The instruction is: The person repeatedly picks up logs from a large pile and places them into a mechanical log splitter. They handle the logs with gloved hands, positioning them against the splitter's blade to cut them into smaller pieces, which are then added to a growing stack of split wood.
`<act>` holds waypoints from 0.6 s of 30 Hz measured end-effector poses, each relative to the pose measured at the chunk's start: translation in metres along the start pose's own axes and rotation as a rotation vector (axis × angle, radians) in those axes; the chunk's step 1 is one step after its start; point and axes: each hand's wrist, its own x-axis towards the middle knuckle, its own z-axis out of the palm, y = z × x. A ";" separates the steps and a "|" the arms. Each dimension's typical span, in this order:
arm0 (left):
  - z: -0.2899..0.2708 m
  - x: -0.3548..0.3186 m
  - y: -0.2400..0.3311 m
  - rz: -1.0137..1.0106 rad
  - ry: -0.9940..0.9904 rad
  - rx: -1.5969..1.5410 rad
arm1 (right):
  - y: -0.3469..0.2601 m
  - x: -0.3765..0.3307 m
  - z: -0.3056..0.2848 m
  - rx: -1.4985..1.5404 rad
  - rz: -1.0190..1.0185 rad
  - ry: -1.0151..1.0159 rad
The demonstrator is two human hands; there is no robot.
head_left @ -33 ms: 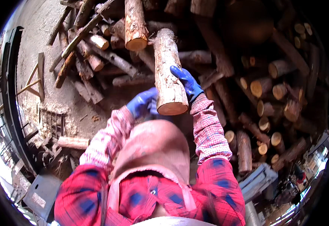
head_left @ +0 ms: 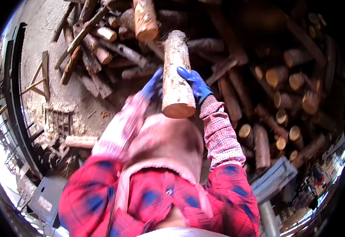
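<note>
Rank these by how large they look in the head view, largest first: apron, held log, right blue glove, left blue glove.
1. Apron
2. Held log
Unranked: right blue glove and left blue glove; they look close, and the left seems partly hidden.

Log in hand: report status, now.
Right hand gripping log, thumb on top. Left hand beside it, contact unclear. Cut end toward apron. Second log near its far end.
</note>
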 end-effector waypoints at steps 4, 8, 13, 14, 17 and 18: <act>-0.105 0.037 -0.071 -0.095 -0.133 0.161 | 0.118 -0.080 -0.007 -0.028 -0.265 0.316; -0.072 -0.021 -0.124 -0.038 -0.266 0.830 | 0.157 -0.189 -0.013 0.170 -0.421 0.420; -0.005 -0.095 -0.184 0.167 -0.573 1.330 | 0.183 -0.331 0.018 -0.150 -1.005 0.547; 0.019 -0.120 -0.204 0.151 -0.700 1.412 | 0.192 -0.350 -0.003 -0.205 -0.959 0.721; 0.049 -0.172 -0.271 1.008 -0.991 1.983 | 0.155 -0.445 -0.047 0.593 -1.104 0.664; 0.062 -0.196 -0.296 1.060 -1.104 2.086 | 0.171 -0.465 -0.072 0.663 -1.274 0.707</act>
